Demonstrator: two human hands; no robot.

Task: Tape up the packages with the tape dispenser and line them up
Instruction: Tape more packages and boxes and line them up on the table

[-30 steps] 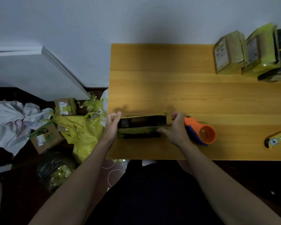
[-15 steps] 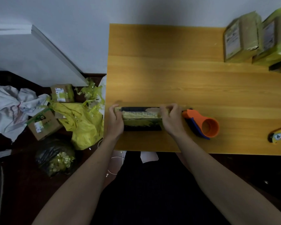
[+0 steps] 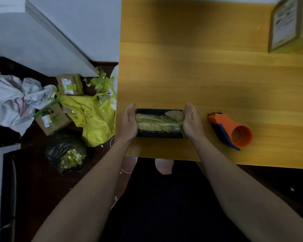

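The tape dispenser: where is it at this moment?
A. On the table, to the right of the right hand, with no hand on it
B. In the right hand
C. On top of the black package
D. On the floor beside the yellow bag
A. The orange tape dispenser lies on the table, apart from the right hand; both hands hold the ends of the black package.

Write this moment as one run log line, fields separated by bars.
left hand: holds black package end | right hand: holds other end | tape dispenser: lies apart on table
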